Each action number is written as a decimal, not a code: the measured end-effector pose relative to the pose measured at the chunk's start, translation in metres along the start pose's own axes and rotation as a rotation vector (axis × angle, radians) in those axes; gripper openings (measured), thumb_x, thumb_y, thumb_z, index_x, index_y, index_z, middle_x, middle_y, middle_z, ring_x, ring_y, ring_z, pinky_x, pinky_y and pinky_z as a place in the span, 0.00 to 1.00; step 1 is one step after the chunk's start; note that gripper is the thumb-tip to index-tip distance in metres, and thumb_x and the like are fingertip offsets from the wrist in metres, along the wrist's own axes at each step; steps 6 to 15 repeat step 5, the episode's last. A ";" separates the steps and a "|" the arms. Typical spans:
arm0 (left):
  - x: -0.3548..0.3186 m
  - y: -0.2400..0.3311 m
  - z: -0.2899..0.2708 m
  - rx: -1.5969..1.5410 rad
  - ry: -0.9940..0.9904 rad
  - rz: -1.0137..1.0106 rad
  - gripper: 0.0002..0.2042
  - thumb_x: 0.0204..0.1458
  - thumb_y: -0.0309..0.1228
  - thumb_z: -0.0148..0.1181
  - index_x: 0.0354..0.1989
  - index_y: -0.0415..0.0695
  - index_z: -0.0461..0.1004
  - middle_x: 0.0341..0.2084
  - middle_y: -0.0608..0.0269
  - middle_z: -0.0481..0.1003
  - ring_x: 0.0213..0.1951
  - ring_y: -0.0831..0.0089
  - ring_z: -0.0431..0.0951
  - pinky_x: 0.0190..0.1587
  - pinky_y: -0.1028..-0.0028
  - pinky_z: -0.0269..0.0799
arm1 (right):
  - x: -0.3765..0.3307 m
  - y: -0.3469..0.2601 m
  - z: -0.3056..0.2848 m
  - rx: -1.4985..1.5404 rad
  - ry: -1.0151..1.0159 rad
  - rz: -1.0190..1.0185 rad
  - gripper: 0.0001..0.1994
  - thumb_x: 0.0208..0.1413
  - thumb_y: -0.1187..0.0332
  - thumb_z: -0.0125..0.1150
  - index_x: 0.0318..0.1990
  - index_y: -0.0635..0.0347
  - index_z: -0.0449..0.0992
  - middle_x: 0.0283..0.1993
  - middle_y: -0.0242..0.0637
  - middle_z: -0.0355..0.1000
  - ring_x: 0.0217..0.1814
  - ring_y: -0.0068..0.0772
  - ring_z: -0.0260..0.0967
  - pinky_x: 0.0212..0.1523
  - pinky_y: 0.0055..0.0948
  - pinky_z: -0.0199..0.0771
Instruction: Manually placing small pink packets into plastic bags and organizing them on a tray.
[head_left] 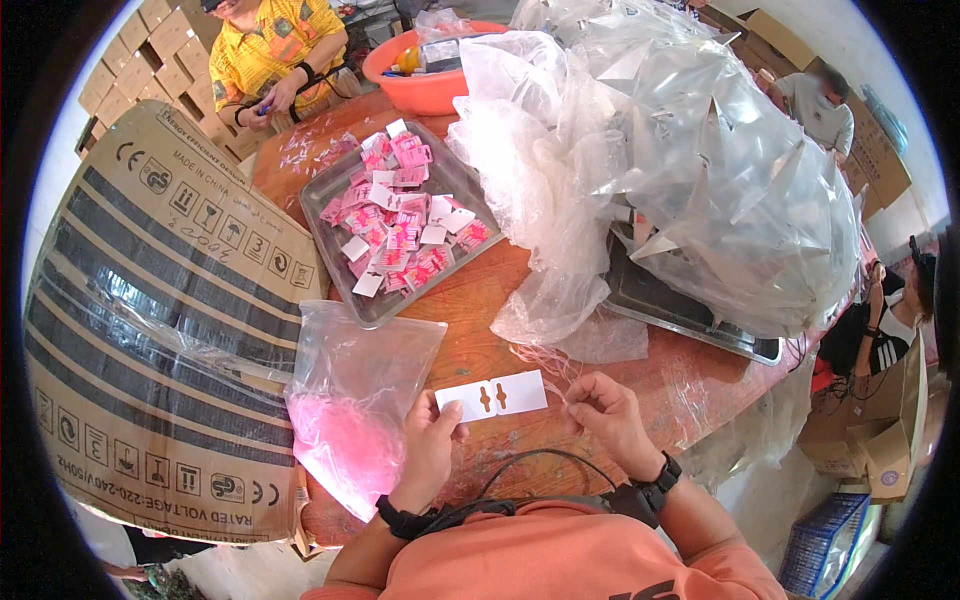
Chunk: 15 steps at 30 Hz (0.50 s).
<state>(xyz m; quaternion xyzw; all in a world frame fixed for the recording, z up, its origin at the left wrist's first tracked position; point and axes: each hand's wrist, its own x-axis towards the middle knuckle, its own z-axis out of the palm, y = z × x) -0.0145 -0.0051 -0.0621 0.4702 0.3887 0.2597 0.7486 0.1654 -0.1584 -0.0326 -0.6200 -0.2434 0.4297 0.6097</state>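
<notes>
My left hand (pixel 432 445) grips a white card (pixel 518 392) at its left end, thumb on top. The card is folded or joined in the middle, with a cross-shaped cutout on each side of the crease. Just past the card's right end, my right hand (pixel 607 415) is closed in a pinch on a thin pale-pink strand (pixel 556 392). More loose pink strands (pixel 540 356) lie on the table right behind the card. Left of my left hand is a clear plastic bag (pixel 365 345), with a bundle of pink strands (pixel 345 435) in it.
A metal tray (pixel 355 312) of pink-and-white cards stands behind the bag. Large clear plastic bags (pixel 720 190) cover a dark tray (pixel 660 305) at right. A big cardboard box (pixel 170 330) borders the left. An orange basin (pixel 430 92) stands far back. Other people sit around the table.
</notes>
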 end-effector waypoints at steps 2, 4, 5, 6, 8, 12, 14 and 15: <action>0.002 -0.001 0.000 -0.004 0.000 -0.007 0.06 0.54 0.28 0.53 0.35 0.41 0.64 0.25 0.66 0.70 0.21 0.82 0.67 0.24 0.82 0.64 | 0.001 0.001 0.001 -0.002 0.026 0.006 0.04 0.52 0.81 0.51 0.35 0.62 0.68 0.27 0.30 0.68 0.25 0.18 0.68 0.26 0.18 0.69; 0.004 -0.003 -0.001 -0.006 -0.004 -0.017 0.06 0.54 0.28 0.53 0.35 0.41 0.64 0.25 0.66 0.70 0.22 0.82 0.67 0.24 0.82 0.64 | 0.003 0.003 0.001 0.030 0.075 0.007 0.04 0.52 0.81 0.50 0.35 0.62 0.68 0.27 0.30 0.68 0.25 0.18 0.68 0.26 0.18 0.69; 0.004 -0.003 -0.001 -0.004 -0.007 -0.024 0.06 0.54 0.28 0.53 0.35 0.41 0.64 0.25 0.66 0.70 0.22 0.82 0.68 0.25 0.82 0.64 | 0.003 0.004 0.001 0.030 0.078 0.010 0.04 0.52 0.81 0.50 0.35 0.62 0.68 0.27 0.30 0.68 0.25 0.18 0.68 0.26 0.18 0.69; 0.004 -0.003 -0.001 -0.004 -0.007 -0.024 0.06 0.54 0.28 0.53 0.35 0.41 0.64 0.25 0.66 0.70 0.22 0.82 0.68 0.25 0.82 0.64 | 0.003 0.004 0.001 0.030 0.078 0.010 0.04 0.52 0.81 0.50 0.35 0.62 0.68 0.27 0.30 0.68 0.25 0.18 0.68 0.26 0.18 0.69; 0.004 -0.003 -0.001 -0.004 -0.007 -0.024 0.06 0.54 0.28 0.53 0.35 0.41 0.64 0.25 0.66 0.70 0.22 0.82 0.68 0.25 0.82 0.64 | 0.003 0.004 0.001 0.030 0.078 0.010 0.04 0.52 0.81 0.50 0.35 0.62 0.68 0.27 0.30 0.68 0.25 0.18 0.68 0.26 0.18 0.69; 0.004 -0.003 -0.001 -0.004 -0.007 -0.024 0.06 0.54 0.28 0.53 0.35 0.41 0.64 0.25 0.66 0.70 0.22 0.82 0.68 0.25 0.82 0.64 | 0.003 0.004 0.001 0.030 0.078 0.010 0.04 0.52 0.81 0.50 0.35 0.62 0.68 0.27 0.30 0.68 0.25 0.18 0.68 0.26 0.18 0.69; 0.004 -0.003 -0.001 -0.004 -0.007 -0.024 0.06 0.54 0.28 0.53 0.35 0.41 0.64 0.25 0.66 0.70 0.22 0.82 0.68 0.25 0.82 0.64 | 0.003 0.004 0.001 0.030 0.078 0.010 0.04 0.52 0.81 0.50 0.35 0.62 0.68 0.27 0.30 0.68 0.25 0.18 0.68 0.26 0.18 0.69; 0.004 -0.003 -0.001 -0.004 -0.007 -0.024 0.06 0.54 0.28 0.53 0.35 0.41 0.64 0.25 0.66 0.70 0.22 0.82 0.68 0.25 0.82 0.64 | 0.003 0.004 0.001 0.030 0.078 0.010 0.04 0.52 0.81 0.50 0.35 0.62 0.68 0.27 0.30 0.68 0.25 0.18 0.68 0.26 0.18 0.69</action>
